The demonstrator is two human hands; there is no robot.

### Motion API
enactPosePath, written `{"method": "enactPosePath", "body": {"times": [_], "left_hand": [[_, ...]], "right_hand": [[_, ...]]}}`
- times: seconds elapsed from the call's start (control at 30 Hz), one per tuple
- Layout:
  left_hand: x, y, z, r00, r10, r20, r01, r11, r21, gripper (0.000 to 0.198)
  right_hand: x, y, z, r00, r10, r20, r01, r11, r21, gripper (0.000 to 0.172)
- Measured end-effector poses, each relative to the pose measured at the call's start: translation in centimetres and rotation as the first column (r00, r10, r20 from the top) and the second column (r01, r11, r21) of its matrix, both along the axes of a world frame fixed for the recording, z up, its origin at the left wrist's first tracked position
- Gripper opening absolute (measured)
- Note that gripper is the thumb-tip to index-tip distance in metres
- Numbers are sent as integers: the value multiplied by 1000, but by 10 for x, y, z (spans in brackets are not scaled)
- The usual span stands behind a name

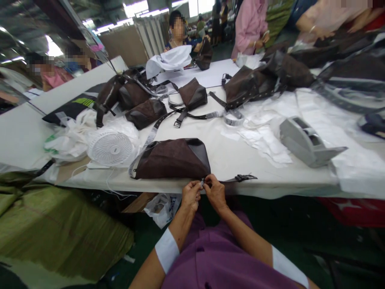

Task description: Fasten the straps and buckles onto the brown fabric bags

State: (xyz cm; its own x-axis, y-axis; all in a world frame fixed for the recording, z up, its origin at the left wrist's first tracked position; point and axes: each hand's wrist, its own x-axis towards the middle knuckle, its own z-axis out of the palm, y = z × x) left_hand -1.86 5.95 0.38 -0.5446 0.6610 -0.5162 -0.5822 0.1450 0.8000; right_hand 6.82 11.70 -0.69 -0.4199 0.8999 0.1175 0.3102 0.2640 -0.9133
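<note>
A dark brown bag (171, 158) with black corner panels lies at the table's front edge. At its near right corner, my left hand (191, 194) and my right hand (215, 192) meet, fingertips pinched together. Between them is a small dark and whitish piece that looks like a zipper pull (202, 182); the fingers partly hide it. A black strap with a buckle (240, 178) stretches along the edge to the right of my right hand. From the bag's left end a plastic-wrapped strap (151, 136) runs up the table.
A white fan (112, 148) stands left of the bag, beside crumpled plastic. A grey tape dispenser (309, 142) sits to the right on the white table (255, 176). Several more brown bags (192, 94) lie farther back. Co-workers stand across the table. A green sack (60, 228) is at lower left.
</note>
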Motion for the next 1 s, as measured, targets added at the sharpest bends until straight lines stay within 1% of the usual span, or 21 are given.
{"method": "enactPosePath", "body": {"times": [0.1,0.2,0.3,0.43,0.57,0.63,0.73,0.8,0.83,0.87,0.9,0.93,1.0], "left_hand": [[-2,0,-3,1000,-17,17,18,1000,-24,39],[-6,0,-5,994,-61,94,66,997,-47,35],[-11,0,-7,974,-127,188,141,988,-64,32],[-15,1,-11,946,-187,264,206,977,-49,30],[-15,0,-12,949,-200,244,209,978,-11,30],[-16,-1,-10,955,-205,212,207,978,11,29],[-15,-3,-5,969,-180,168,185,983,-14,30],[-14,-3,-2,977,-163,140,169,985,-37,32],[-13,-4,-1,979,-158,126,164,986,-38,33],[-12,-4,-1,982,-152,113,158,987,-38,34],[-10,-4,0,984,-144,102,148,988,-37,35],[-9,-3,0,987,-134,92,138,990,-37,37],[-6,-3,0,991,-109,76,112,993,-39,39]], "right_hand": [[1,0,-2,1000,13,-8,-13,1000,16,13],[3,-1,-4,1000,23,6,-24,1000,19,13],[4,-3,-4,1000,26,-3,-26,1000,8,13],[2,-3,-4,1000,22,-4,-22,1000,12,12],[3,-2,-4,990,26,140,-27,1000,4,10],[8,-1,-4,983,48,178,-51,999,14,12],[25,-1,-1,987,84,140,-91,995,41,18],[36,-2,1,994,31,105,-34,999,27,20],[39,-3,2,996,-7,89,8,1000,-14,21],[41,-5,3,997,-38,69,44,995,-89,22],[40,-7,3,998,-56,41,63,979,-193,24],[38,-10,3,998,-66,3,63,947,-316,26],[29,-14,3,992,-93,-87,30,838,-545,31]]}}
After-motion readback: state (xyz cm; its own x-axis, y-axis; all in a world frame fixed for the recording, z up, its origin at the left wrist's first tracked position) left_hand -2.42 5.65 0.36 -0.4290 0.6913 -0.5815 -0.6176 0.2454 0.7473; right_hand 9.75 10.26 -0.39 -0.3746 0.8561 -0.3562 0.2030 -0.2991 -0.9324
